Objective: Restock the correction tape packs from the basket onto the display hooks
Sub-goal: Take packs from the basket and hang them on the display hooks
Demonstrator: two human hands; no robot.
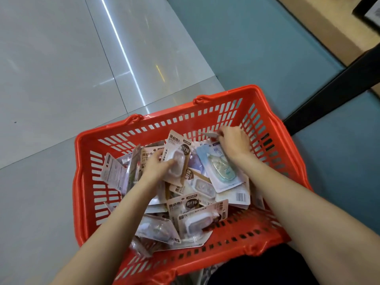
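Observation:
A red plastic basket (pixel 273 128) sits on the floor below me, holding several correction tape packs in a loose heap. My left hand (pixel 155 166) grips a beige pack (pixel 177 159) with a clear blister, tilted up above the pile. My right hand (pixel 234 138) is at the far right of the basket, fingers pinched on the edge of a thin pack (pixel 210 135) seen side-on. A light blue pack (pixel 222 167) lies just under my right wrist. No display hooks are in view.
Grey glossy floor tiles (pixel 61 68) spread to the left. A teal floor strip (pixel 267 48) runs on the right, crossed by a black fixture base (pixel 337 89). A beige shelf edge (pixel 320 23) shows at top right. Dark clothing (pixel 257 268) is at the bottom.

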